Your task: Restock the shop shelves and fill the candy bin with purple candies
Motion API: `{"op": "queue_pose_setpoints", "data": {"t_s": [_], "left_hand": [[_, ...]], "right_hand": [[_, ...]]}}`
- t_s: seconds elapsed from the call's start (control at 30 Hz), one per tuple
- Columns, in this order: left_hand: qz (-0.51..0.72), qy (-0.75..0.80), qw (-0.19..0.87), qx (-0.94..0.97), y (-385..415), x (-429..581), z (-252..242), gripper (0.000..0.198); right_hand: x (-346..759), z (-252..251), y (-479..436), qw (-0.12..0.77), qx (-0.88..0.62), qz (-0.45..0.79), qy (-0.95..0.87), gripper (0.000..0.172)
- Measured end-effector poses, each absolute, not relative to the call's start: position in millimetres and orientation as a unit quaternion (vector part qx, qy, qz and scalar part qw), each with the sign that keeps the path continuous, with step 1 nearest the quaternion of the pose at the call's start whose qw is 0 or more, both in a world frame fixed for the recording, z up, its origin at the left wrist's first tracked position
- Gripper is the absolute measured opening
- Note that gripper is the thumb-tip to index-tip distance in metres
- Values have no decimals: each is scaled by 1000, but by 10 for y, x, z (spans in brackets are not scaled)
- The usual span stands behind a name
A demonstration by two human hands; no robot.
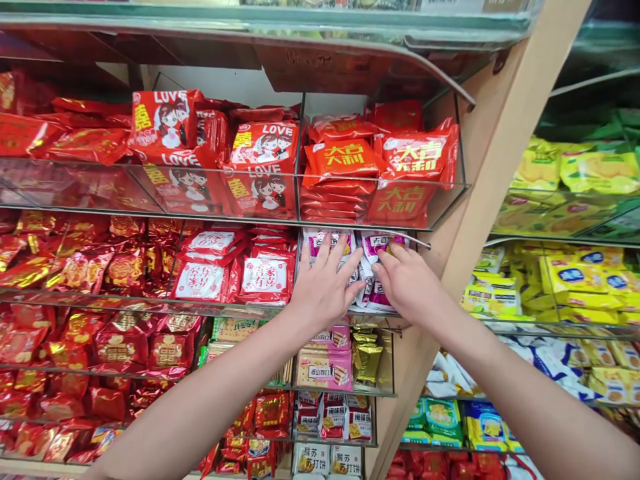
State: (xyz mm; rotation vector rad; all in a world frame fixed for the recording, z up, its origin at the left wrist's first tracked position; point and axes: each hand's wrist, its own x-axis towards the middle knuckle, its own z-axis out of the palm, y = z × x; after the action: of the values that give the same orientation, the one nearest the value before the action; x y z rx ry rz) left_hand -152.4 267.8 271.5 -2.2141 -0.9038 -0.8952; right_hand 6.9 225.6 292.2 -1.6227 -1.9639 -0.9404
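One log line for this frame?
left hand: open on white packets | right hand: on same packets, grip unclear | bin: clear

place: shop | evidence: tiered clear bins (380, 200) of packaged snacks (345, 157), wooden post (480, 200)

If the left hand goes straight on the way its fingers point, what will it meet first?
Probably the white-and-purple packets right in front of it; the left hand seems to touch them with its fingertips, though depth is unclear.
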Motion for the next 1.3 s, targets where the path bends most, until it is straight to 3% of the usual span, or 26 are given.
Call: {"op": "queue_pose_setpoints", "data": {"t_s": [0.3,0.53,0.87,1.1,1.3], "left_hand": [[-313,-356,297,-829,2607,-1505,2812,49],[-321,-273,321,-848,2769,-1376,2758,51],[-320,-252,333,-850,2611,-1500,2692,54],[-299,-237,329,-864,2668,-1491,2497,64],[-296,-223,317,-873,2641,-1558,2499,70]], "right_hand": [[259,2756,2149,177,-578,-354,-714,44],[163,2607,2150,188,-611,-332,-693,48],[163,2197,1873,306,-562,-354,-682,47],[231,2019,1878,245,-559,-340,-715,70],[344,2096,1712,230,-536,-308,-752,58]]}}
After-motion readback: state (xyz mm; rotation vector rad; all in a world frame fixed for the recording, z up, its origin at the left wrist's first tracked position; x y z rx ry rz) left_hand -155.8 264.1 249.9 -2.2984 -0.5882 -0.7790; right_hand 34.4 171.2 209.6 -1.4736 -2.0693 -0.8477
